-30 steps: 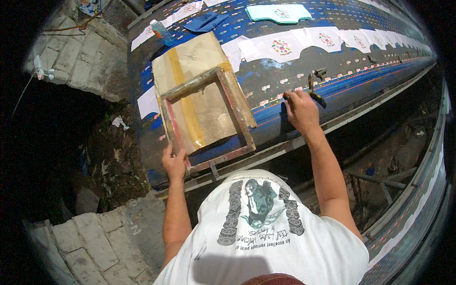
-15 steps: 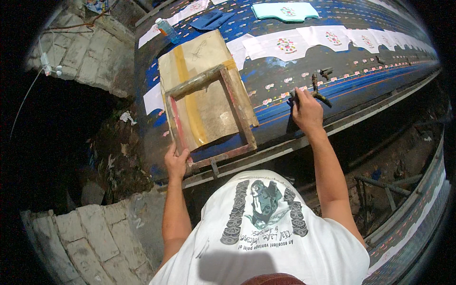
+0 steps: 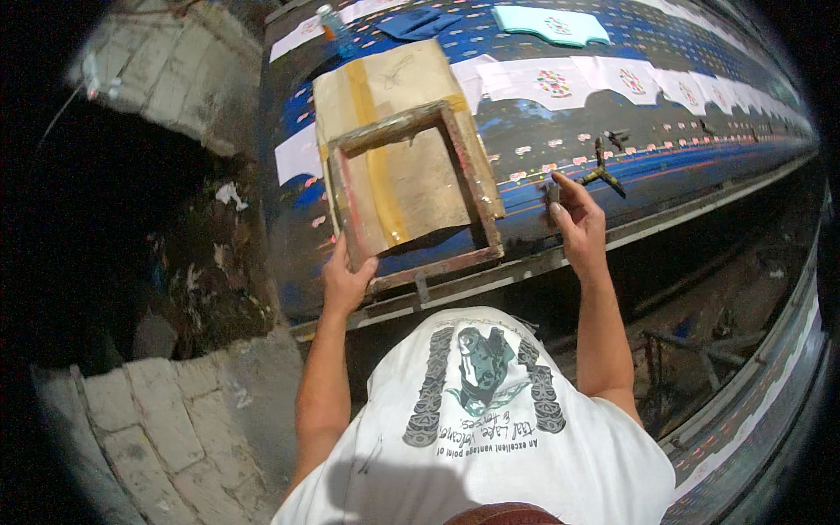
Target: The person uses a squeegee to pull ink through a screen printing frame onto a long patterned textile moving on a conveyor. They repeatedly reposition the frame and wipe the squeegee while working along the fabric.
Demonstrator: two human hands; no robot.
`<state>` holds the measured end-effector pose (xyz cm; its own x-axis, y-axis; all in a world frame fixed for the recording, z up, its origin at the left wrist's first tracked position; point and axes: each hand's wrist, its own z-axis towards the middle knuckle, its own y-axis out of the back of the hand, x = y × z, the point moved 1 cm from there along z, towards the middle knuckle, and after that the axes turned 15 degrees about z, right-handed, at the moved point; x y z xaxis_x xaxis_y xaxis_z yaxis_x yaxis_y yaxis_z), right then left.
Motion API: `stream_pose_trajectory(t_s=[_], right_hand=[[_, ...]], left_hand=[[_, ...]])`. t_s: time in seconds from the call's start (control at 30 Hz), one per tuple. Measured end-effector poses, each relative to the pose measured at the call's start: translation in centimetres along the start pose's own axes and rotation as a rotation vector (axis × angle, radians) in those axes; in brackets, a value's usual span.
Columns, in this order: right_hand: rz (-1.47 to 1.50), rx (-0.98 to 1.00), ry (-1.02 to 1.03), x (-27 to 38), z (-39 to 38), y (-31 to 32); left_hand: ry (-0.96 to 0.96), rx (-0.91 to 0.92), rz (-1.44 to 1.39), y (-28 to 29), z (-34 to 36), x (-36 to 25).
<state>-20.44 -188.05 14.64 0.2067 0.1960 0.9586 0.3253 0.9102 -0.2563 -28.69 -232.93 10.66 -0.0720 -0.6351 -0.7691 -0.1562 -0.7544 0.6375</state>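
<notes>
That wooden frame (image 3: 446,263) looks stained, reddish down its left bar; the left hand (image 3: 349,278) clasps its near-left corner, the right hand (image 3: 581,226) pinches a small dark piece (image 3: 553,192).

The head view comes from the left of two fisheyes worn side by side, looking steeply down over a reddish-brown cap brim (image 3: 503,514) and white shirt (image 3: 477,394) to the near edge of the long dark table (image 3: 665,184). It sits close enough to keep the left hand (image 3: 344,278) and right hand (image 3: 579,219) mid-view (straight lines bow toward its rim), and reaches past the table's left edge.
</notes>
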Motion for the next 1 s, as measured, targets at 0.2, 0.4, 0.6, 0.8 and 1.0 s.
stream_pose_trajectory(t_s=[0.2,0.4,0.6,0.8,1.0], right_hand=[[-0.101,0.103,-0.197,-0.8,-6.0,-4.8],[-0.181,-0.033,0.004,-1.8,-12.1,-9.5],[-0.185,-0.188,-0.003,-3.0,-17.3,-10.7],[-0.222,-0.275,-0.037,-2.4,-20.9,-13.8],[-0.29,-0.119,0.035,-3.5,-20.1,-16.3]], left_hand=[[0.037,0.001,0.3,0.0,-1.2,-0.3],[0.005,-0.031,0.326,0.5,-2.0,-0.3],[-0.054,-0.011,0.275,0.3,-2.0,-0.2],[-0.121,-0.033,0.337,-0.9,-1.7,0.6],[-0.13,-0.096,0.279,-1.1,-1.4,1.5]])
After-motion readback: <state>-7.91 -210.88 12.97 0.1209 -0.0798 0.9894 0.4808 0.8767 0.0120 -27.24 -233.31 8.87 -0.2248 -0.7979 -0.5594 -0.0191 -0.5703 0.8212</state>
